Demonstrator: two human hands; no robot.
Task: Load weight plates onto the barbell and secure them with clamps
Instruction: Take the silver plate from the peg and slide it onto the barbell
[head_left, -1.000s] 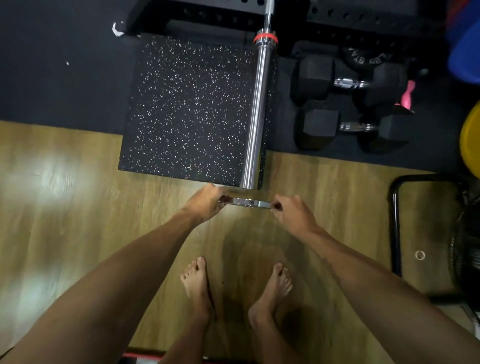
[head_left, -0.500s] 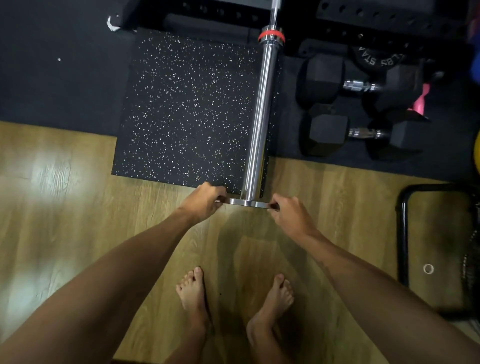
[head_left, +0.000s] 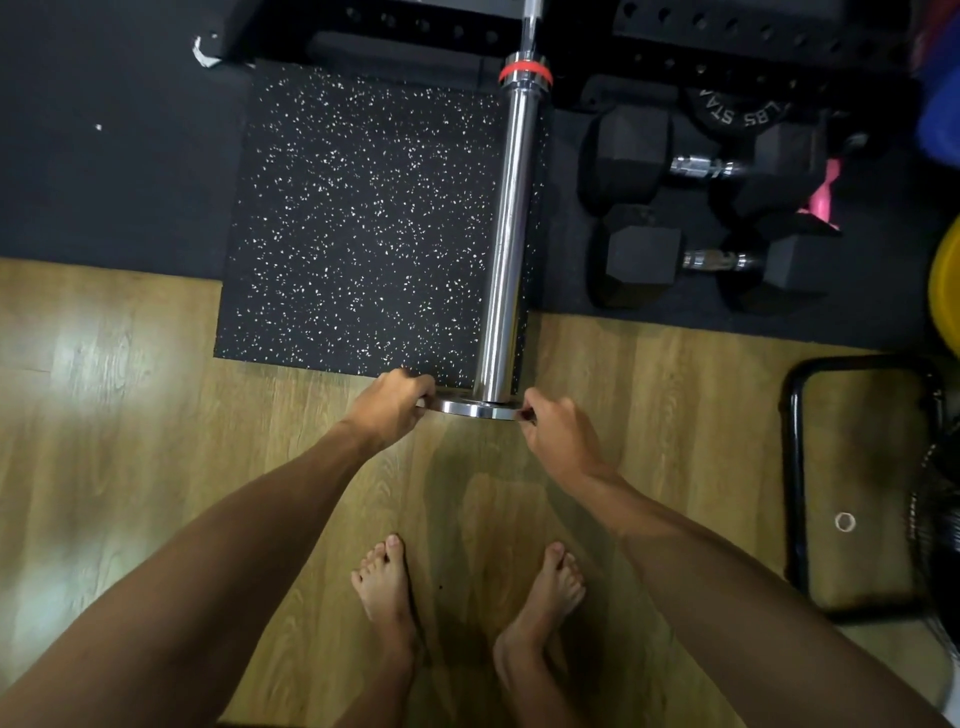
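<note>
At the middle of the frame: left hand (head_left: 390, 406) and right hand (head_left: 557, 437) pinch a small silver plate (head_left: 475, 408) at the barbell (head_left: 506, 249) tip.
Risk: it could tip and jam (bare toes below).

left hand (head_left: 390, 406) + right hand (head_left: 558, 439) grip weight plate (head_left: 475, 408) | plate on barbell (head_left: 508, 234) end (sleeve tip)

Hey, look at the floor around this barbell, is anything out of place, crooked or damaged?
Nothing looks damaged or spilled. One oddity: the black speckled rubber mat sits slightly askew, overhanging the wood floor. Both hands, left hand and right hand, hold the small chrome weight plate squarely at the tip of the chrome barbell sleeve.
</note>
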